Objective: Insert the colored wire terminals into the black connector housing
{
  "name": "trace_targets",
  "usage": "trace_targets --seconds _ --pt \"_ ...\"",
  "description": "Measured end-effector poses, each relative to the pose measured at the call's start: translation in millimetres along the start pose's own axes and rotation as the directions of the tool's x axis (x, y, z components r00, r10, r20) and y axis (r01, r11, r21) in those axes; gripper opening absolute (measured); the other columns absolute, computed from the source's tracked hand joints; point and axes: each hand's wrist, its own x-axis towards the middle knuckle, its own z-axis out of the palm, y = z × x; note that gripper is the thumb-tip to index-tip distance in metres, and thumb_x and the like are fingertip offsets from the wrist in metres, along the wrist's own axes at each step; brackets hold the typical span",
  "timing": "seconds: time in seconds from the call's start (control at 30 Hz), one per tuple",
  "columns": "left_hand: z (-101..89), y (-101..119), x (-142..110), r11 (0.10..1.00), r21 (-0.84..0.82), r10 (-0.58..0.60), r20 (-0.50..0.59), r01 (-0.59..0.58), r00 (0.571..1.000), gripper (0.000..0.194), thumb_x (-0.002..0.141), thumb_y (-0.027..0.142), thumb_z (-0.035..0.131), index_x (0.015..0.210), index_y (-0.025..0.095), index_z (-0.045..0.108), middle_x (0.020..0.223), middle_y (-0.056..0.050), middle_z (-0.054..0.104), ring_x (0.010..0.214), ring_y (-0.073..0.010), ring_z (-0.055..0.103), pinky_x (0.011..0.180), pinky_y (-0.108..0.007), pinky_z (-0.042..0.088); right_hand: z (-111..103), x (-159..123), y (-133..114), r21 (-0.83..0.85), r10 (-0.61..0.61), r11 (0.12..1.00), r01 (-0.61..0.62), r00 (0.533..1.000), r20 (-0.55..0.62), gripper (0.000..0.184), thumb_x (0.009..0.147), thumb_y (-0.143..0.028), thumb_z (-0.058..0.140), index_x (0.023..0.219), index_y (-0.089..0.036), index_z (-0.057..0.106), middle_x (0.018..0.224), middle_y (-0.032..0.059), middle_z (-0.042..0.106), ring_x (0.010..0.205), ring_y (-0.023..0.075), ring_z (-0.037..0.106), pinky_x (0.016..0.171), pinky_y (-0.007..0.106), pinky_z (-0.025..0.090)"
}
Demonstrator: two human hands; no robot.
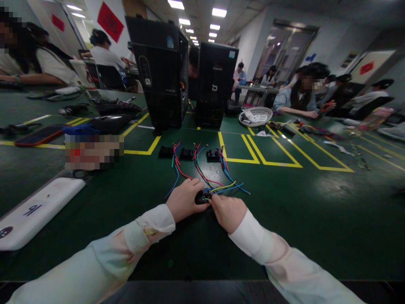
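My left hand point(185, 200) is closed around a small black plastic part point(201, 197) low over the green table. My right hand point(228, 211) pinches at the right end of this part, where a short green wire shows by the fingertips; the exact grip is partly hidden. Yellow and blue wires point(226, 188) stretch out to the right just beyond the hands. Farther off, three similar black parts lie in a row: a left one point(166, 152), a middle one point(187, 154) and a right one point(213, 156), with red, blue and green wires trailing towards me.
Two black computer cases point(161, 80) stand at the back. On the left lie a white power strip-like device point(47, 211), a phone point(39, 136) and tangled cables. A white basket point(255, 115) sits back right, near tools and loose wires. Other people sit at tables around.
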Motion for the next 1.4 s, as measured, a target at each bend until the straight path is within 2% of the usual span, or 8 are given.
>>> trace_targets --seconds 0.13,0.27,0.6,0.8,0.93,1.0,1.17,1.4 --pt "0.3 -0.4 0.1 1.000 0.002 -0.002 0.001 0.002 1.000 0.027 0.068 0.043 0.057 0.076 0.020 0.045 0.085 -0.001 0.050 0.083 -0.0184 0.047 0.064 -0.028 0.041 7.9 1.7 5.1 0.024 -0.049 0.998 0.051 0.994 -0.101 0.024 0.090 -0.027 0.034 0.077 -0.017 0.051 0.071 0.0024 0.061 0.062 0.0123 0.059 0.048 0.025 0.022" --pt "0.2 0.2 0.9 1.000 -0.020 0.007 0.008 -0.007 1.000 0.028 0.069 0.045 0.056 0.075 0.020 0.045 0.086 -0.001 0.050 0.082 -0.0180 0.047 0.066 -0.028 0.040 12.2 3.8 8.6 0.016 -0.059 0.998 0.061 0.991 -0.124 0.025 0.090 -0.029 0.033 0.077 -0.017 0.051 0.073 0.0030 0.061 0.064 0.0121 0.058 0.049 0.024 0.024" --pt "3.1 -1.0 0.9 0.999 -0.051 -0.009 0.000 0.009 1.000 0.026 0.068 0.040 0.057 0.077 0.020 0.045 0.088 -0.003 0.047 0.084 -0.0192 0.046 0.070 -0.031 0.041 3.7 -1.4 3.3 -0.012 -0.021 1.000 0.021 1.000 -0.009 0.026 0.090 -0.030 0.030 0.081 -0.020 0.053 0.072 0.0026 0.063 0.060 0.0123 0.060 0.047 0.023 0.025" --pt "7.0 -11.1 3.7 0.979 -0.126 0.157 -0.008 -0.157 0.988 0.029 0.073 0.043 0.053 0.085 0.017 0.047 0.104 -0.008 0.049 0.095 -0.0211 0.044 0.084 -0.035 0.036 4.7 -0.5 4.9 0.018 -0.020 1.000 0.020 1.000 0.016 0.027 0.090 -0.031 0.031 0.083 -0.020 0.054 0.073 0.0028 0.064 0.062 0.0127 0.061 0.049 0.022 0.027" --pt "7.6 -16.4 5.6 0.955 -0.205 0.223 0.007 -0.216 0.975 0.042 0.070 0.049 0.057 0.097 0.018 0.048 0.108 -0.006 0.051 0.102 -0.0212 0.043 0.088 -0.035 0.034 -0.3 1.0 3.0 0.011 0.006 1.000 -0.007 0.997 0.079 0.025 0.090 -0.031 0.032 0.085 -0.021 0.054 0.077 0.0016 0.065 0.065 0.0143 0.062 0.049 0.022 0.029" --pt "6.1 -16.7 6.3 0.955 -0.210 0.216 0.010 -0.209 0.976 0.044 0.068 0.050 0.058 0.099 0.019 0.050 0.104 -0.005 0.052 0.099 -0.0206 0.045 0.086 -0.034 0.035 -2.6 1.4 2.1 0.007 0.021 1.000 -0.022 0.995 0.102 0.025 0.091 -0.030 0.031 0.087 -0.021 0.054 0.079 0.0019 0.065 0.066 0.0143 0.062 0.050 0.022 0.031" --pt "1.8 -13.4 6.0 0.980 -0.151 0.133 0.013 -0.130 0.991 0.034 0.067 0.045 0.058 0.087 0.018 0.055 0.092 -0.005 0.054 0.085 -0.0191 0.050 0.074 -0.030 0.037 -3.0 0.7 2.9 0.006 0.011 1.000 -0.012 0.995 0.100 0.025 0.091 -0.031 0.031 0.086 -0.020 0.054 0.079 0.0035 0.065 0.067 0.0146 0.062 0.048 0.022 0.029" --pt "3.6 -12.5 4.7 0.974 -0.191 0.141 0.073 -0.125 0.987 0.034 0.068 0.043 0.057 0.095 0.021 0.053 0.090 0.001 0.062 0.084 -0.0177 0.056 0.074 -0.029 0.035 -1.4 0.0 4.3 0.004 0.005 1.000 -0.005 0.996 0.094 0.025 0.091 -0.031 0.031 0.086 -0.020 0.053 0.078 0.0033 0.065 0.067 0.0139 0.062 0.048 0.023 0.027"
